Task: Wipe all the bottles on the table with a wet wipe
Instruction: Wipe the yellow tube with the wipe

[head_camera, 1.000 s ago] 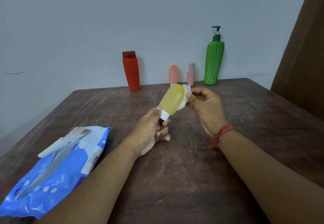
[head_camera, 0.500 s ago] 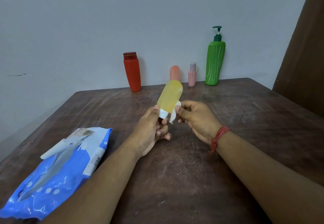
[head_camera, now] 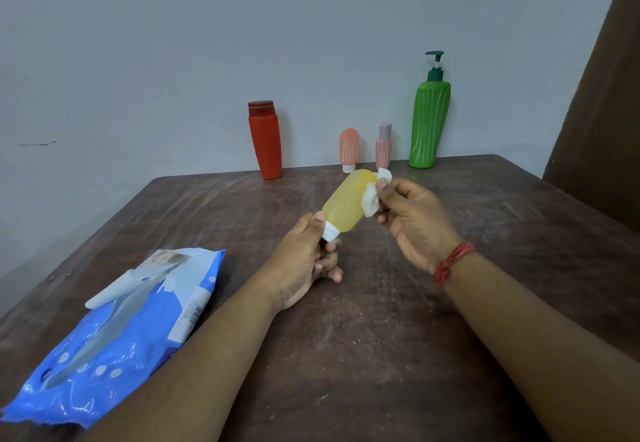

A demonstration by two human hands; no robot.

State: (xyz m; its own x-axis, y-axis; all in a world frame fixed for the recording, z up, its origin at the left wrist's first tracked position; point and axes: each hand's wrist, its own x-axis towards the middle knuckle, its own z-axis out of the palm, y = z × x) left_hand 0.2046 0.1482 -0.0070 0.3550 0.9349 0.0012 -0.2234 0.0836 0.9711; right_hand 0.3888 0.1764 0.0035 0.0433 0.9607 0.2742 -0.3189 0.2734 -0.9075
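Note:
A small yellow bottle [head_camera: 346, 201] is held above the table, tilted, with its white cap down. My left hand [head_camera: 304, 261] pinches that cap from below. My right hand [head_camera: 412, 220] pinches a crumpled white wet wipe [head_camera: 372, 199] against the bottle's upper right side. Along the wall at the back stand a red bottle [head_camera: 266, 140], a small peach bottle [head_camera: 348, 149], a small pink ribbed bottle [head_camera: 383, 147] and a tall green pump bottle [head_camera: 429, 119].
A blue pack of wet wipes [head_camera: 114, 330] lies at the front left of the brown wooden table [head_camera: 381, 355], its white flap lifted. A brown panel [head_camera: 602, 123] stands at the right edge.
My right hand has slid the wipe back up from near the cap to the upper end of the yellow bottle. My left hand has kept its hold on the cap.

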